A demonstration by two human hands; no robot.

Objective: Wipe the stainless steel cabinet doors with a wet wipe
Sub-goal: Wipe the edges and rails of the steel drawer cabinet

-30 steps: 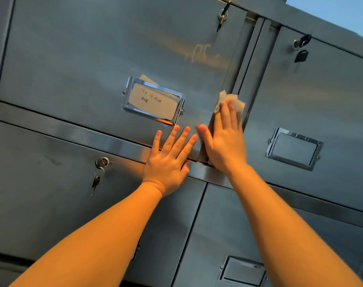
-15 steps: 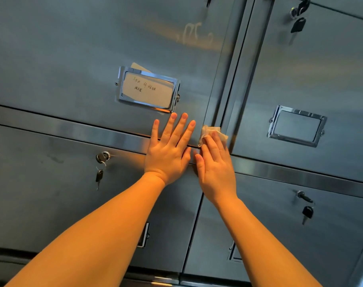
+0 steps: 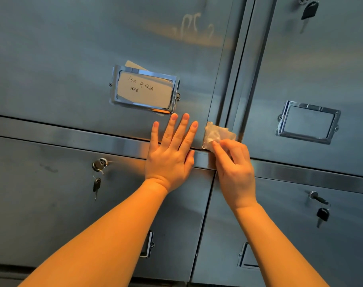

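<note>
A wall of stainless steel cabinet doors fills the view. My left hand (image 3: pixel 172 150) lies flat with fingers spread on the bottom edge of the upper left door (image 3: pixel 73 59) and the horizontal rail below it. My right hand (image 3: pixel 234 168) pinches a crumpled white wet wipe (image 3: pixel 216 133) with curled fingers, holding it against the lower right corner of that door, beside the vertical post (image 3: pixel 236 79) between the doors.
A chrome label holder (image 3: pixel 144 90) with a handwritten card sits just above my left hand. An empty label holder (image 3: pixel 309 122) is on the upper right door. Keys hang from locks at lower left (image 3: pixel 97 175), lower right (image 3: pixel 321 208) and top right (image 3: pixel 309 9).
My right hand slid the wipe down the door's right edge to its bottom corner, and its fingers went from flat on the wipe to pinching it. The left hand stayed put.
</note>
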